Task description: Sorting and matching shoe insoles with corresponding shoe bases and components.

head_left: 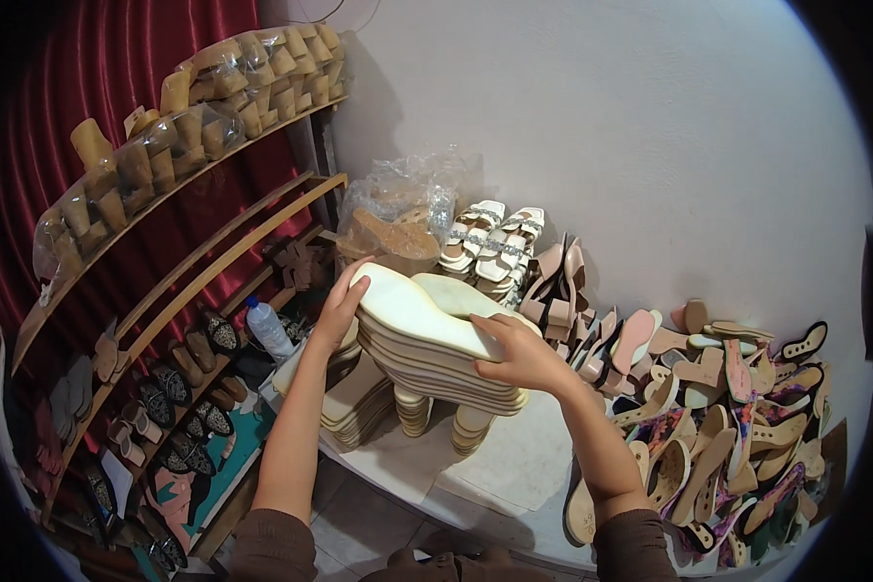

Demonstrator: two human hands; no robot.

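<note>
A thick stack of cream-white shoe insoles (417, 310) lies crosswise between my hands in the middle of the view. My left hand (338, 308) curls around its broad left end, thumb on the top insole. At the narrower right end, my right hand (522, 354) grips with the thumb on the near edge and fingers over the top. More cream insoles stand in piles just below and behind; one pile (354, 412) is at the left, another short one (470, 429) under the right end. Whether the held stack rests on these piles is hard to tell.
White sandals (495, 242) and a clear plastic bag (403, 209) stand behind on the white table (514, 475). Loose soles and insoles (713, 427) heap up at right. Wooden racks at left hold shoes, a water bottle (268, 328) and bagged wooden heels (233, 92).
</note>
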